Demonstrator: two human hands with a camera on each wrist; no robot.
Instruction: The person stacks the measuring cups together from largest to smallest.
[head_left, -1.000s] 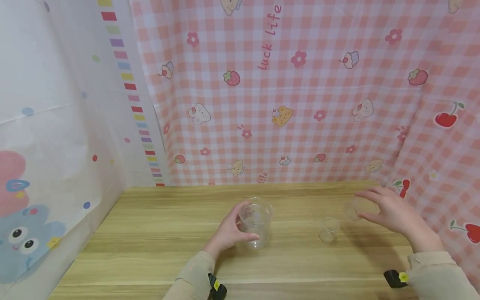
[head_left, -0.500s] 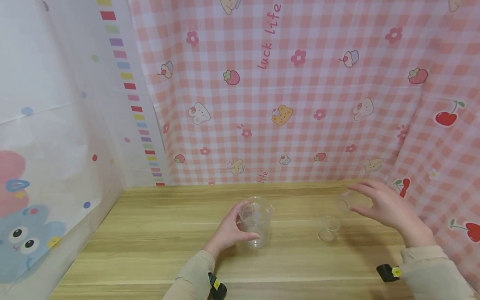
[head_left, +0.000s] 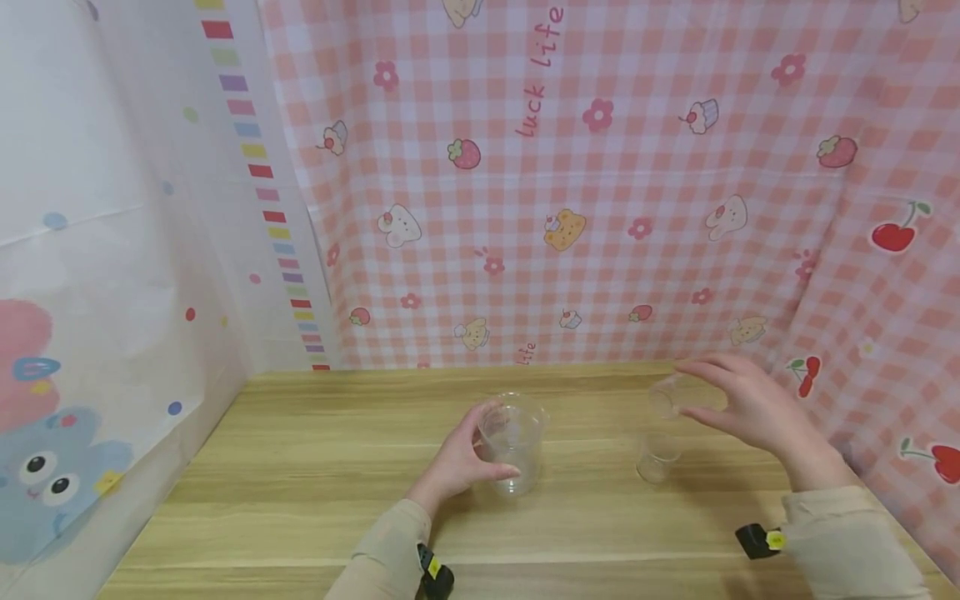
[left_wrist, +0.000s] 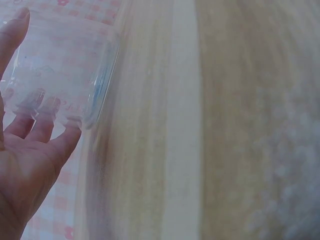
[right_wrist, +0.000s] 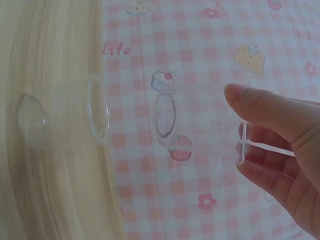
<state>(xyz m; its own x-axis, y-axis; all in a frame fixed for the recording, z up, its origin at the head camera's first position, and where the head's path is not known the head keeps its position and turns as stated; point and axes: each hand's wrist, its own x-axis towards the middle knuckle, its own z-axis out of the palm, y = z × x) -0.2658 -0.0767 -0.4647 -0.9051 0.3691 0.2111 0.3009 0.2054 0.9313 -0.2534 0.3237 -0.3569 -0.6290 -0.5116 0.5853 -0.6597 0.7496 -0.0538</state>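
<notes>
My left hand [head_left: 471, 454] grips a large clear plastic cup [head_left: 525, 437] that stands upright at the middle of the table. In the left wrist view, the fingers [left_wrist: 66, 145] press against its see-through wall. Over to the right, my right hand [head_left: 750, 408] holds a smaller clear plastic cup [right_wrist: 200, 117] near its rim, between thumb and fingers. This cup hangs above another small clear cup [head_left: 657, 467] standing on the table. In the right wrist view, the held cup's base faces the open rim of the standing small cup [right_wrist: 60, 117], with a gap between them.
The wood-grain table [head_left: 315, 467] ends at a pink checked cloth [head_left: 480, 208] hanging behind it. A white patterned cloth [head_left: 135, 275] hangs on the left side. Cherry-printed checked cloth [head_left: 900, 350] borders the right.
My right hand has moved left with its small cup, from beside the standing small cup to over it. The left hand and the large cup have stayed in place.
</notes>
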